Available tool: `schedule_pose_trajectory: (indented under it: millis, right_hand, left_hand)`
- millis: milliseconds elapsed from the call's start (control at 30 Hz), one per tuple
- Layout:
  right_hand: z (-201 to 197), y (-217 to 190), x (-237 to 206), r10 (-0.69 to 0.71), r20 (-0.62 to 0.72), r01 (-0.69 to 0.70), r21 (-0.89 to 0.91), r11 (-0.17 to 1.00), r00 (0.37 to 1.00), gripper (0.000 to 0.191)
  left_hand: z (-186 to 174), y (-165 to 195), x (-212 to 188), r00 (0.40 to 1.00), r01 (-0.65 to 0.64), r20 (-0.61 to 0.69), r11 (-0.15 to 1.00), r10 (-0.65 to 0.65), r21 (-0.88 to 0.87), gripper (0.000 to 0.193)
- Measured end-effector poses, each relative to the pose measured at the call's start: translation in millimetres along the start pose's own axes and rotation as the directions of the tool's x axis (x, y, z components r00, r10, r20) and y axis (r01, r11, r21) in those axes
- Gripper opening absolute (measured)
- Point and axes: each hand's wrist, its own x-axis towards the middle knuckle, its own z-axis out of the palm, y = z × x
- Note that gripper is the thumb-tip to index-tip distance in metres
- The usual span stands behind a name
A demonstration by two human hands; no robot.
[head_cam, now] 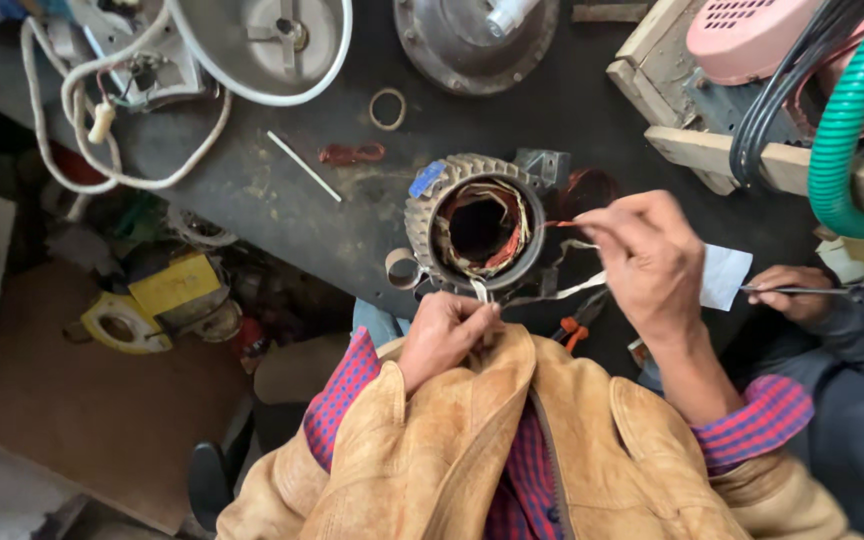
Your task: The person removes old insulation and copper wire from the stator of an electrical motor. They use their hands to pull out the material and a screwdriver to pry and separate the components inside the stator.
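Observation:
A finned grey motor stator (479,228) with copper windings inside stands upright on the dark workbench (282,200). My left hand (444,335) grips the near end of a white tape strip (552,293) at the stator's front rim. My right hand (642,255) is to the stator's right, pinching a thin red lead (559,223) that comes out of the windings; the white strip also runs under this hand.
Another person's hand (797,292) at the right holds a thin metal tool beside a white paper (727,277). Orange-handled pliers (577,330) lie under my right hand. A white fan cover (262,45), a motor end bell (472,40), white cable, a green hose (847,120) and a wooden frame crowd the bench.

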Motion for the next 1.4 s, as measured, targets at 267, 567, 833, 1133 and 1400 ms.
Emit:
schedule_pose_trajectory:
  millis: [267, 567, 833, 1133, 1400]
  right_hand:
    - [47, 12, 28, -0.234, 0.195, 0.244, -0.032, 0.969, 0.953, 0.02]
    - [78, 27, 47, -0.252, 0.341, 0.28, -0.035, 0.959, 0.906, 0.022]
    - [87, 26, 58, -0.23, 0.407, 0.259, -0.017, 0.966, 0.884, 0.026]
    - [89, 25, 66, -0.269, 0.427, 0.292, 0.012, 0.956, 0.864, 0.027]
    - [90, 21, 65, -0.307, 0.446, 0.36, -0.036, 0.932, 0.841, 0.027]
  left_hand:
    - [-4, -9, 19, 0.99, -0.141, 0.024, 0.99, 0.14, 0.029, 0.028]
    - [-18, -29, 43, 0.967, -0.246, 0.068, 0.969, 0.244, 0.031, 0.028]
    - [-23, -33, 53, 0.993, -0.104, 0.052, 0.994, 0.104, 0.012, 0.027]
    - [-26, -31, 55, 0.998, -0.029, 0.051, 1.0, 0.029, -0.007, 0.031]
    - [-24, -32, 53, 0.998, -0.019, 0.053, 0.999, 0.022, -0.041, 0.03]
